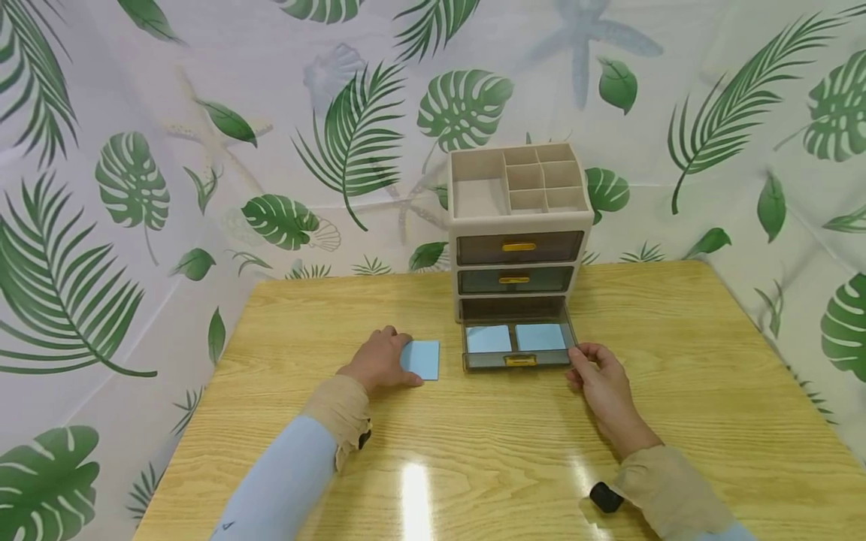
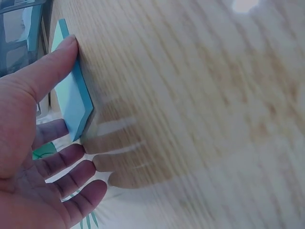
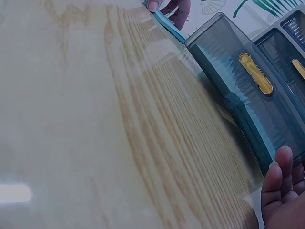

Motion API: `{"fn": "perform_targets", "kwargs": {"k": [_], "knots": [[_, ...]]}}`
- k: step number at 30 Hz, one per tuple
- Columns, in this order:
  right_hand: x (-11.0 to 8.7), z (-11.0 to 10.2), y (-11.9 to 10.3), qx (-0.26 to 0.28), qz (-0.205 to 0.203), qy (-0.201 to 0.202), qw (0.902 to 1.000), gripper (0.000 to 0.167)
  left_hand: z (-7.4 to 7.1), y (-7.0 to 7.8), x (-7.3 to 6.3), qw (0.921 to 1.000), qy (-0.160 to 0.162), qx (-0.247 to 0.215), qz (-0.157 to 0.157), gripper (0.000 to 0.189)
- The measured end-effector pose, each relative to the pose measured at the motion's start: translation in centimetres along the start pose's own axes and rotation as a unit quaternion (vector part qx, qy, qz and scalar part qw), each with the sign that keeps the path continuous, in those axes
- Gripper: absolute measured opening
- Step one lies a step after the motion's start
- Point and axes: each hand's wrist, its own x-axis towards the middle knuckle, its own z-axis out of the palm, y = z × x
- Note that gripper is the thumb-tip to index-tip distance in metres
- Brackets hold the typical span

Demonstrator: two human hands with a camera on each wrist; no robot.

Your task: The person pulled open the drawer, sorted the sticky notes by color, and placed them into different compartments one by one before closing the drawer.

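My left hand (image 1: 386, 361) grips a square light-blue note pad (image 1: 421, 359) that lies on the table left of the drawer unit. In the left wrist view the thumb lies on one edge of the pad (image 2: 74, 98) and the index fingertip is at its far corner; the other fingers spread beside it. My right hand (image 1: 605, 387) holds the front right corner of the pulled-out bottom drawer (image 1: 551, 358), fingertips at the corner. Inside that drawer, two light-blue pads (image 1: 489, 340) lie side by side, parted by a divider.
The beige drawer unit (image 1: 455, 225) stands at the table's back edge, its upper two drawers closed and its top split into several compartments. A leaf-patterned cloth (image 1: 271, 135) hangs behind and beside the wooden table (image 1: 494, 451).
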Motion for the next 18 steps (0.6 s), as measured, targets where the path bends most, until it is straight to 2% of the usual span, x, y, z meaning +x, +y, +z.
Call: {"fn": "perform_targets", "kwargs": {"k": [5, 9, 13, 18], "knots": [[-0.01, 0.07, -0.02, -0.001, 0.005, 0.003, 1.0000, 0.043, 0.63, -0.30, 0.02, 0.9998, 0.005, -0.018, -0.005, 0.085], [-0.01, 0.06, -0.09, -0.004, 0.005, 0.002, 1.0000, 0.045, 0.73, -0.30, -0.14, 0.9994, 0.012, -0.034, 0.003, 0.083], [0.01, 0.06, -0.07, -0.004, 0.008, 0.002, 1.0000, 0.047, 0.36, -0.08, -0.43, 0.9994, 0.004, -0.035, 0.007, 0.083], [0.13, 0.03, 0.11, -0.003, 0.011, -0.001, 0.9999, 0.047, 0.26, -0.04, -0.52, 0.9997, -0.009, -0.022, -0.004, 0.085]]}}
